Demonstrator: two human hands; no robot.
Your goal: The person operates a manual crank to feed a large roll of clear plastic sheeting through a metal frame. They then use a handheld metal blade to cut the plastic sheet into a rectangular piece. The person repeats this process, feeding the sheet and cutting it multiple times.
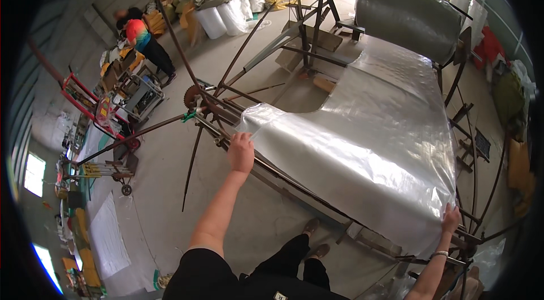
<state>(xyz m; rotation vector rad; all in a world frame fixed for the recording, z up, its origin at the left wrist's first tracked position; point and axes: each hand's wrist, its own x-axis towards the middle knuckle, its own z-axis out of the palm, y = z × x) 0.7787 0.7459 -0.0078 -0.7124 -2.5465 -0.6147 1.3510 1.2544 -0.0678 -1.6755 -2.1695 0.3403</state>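
Observation:
A wide, shiny, translucent plastic sheet (362, 130) runs from a large roll (405, 13) at the back right down toward me and drapes over a metal bar. My left hand (242, 152) is closed on the sheet's left corner, beside the bar. At the sheet's right edge, my right hand (450, 219) grips the film, with a bracelet on that wrist. Both arms are spread wide, and the sheet lies between them with bright folds. The fingertips of both hands are partly hidden by the film.
Long thin spokes and a toothed wheel (192, 97) stick out of the metal frame (309, 33) on the left. A person (141, 42) bends over at the far left, near a red hand cart (102, 108). Wrapped white rolls (226, 15) and sacks line the back wall.

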